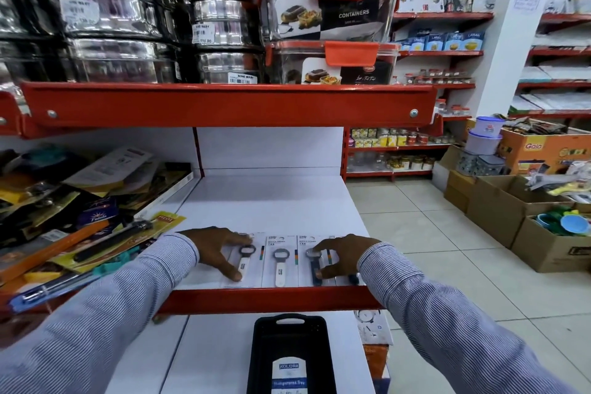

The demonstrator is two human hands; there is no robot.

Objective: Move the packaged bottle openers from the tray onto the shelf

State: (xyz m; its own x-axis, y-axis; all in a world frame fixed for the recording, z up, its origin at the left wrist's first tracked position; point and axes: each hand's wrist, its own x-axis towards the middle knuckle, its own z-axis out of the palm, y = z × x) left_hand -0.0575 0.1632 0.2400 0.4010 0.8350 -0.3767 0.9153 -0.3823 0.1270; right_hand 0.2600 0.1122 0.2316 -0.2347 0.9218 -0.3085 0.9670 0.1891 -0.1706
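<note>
Several packaged bottle openers lie side by side along the front of the white shelf (271,201). My left hand (217,249) rests, fingers spread, on the leftmost white-handled opener pack (244,261). A second white-handled pack (280,261) lies untouched in the middle. My right hand (340,254) presses on the dark-handled opener packs (316,269) at the right. Below the shelf's red front edge (271,299) lies a black tray (289,355) with a blue and white label inside and no openers visible in it.
A heap of packaged kitchen tools (80,224) crowds the shelf's left section. Steel tins (108,25) and orange-lidded containers (329,6) fill the shelf above. Cardboard boxes of goods (518,201) stand on the tiled floor to the right.
</note>
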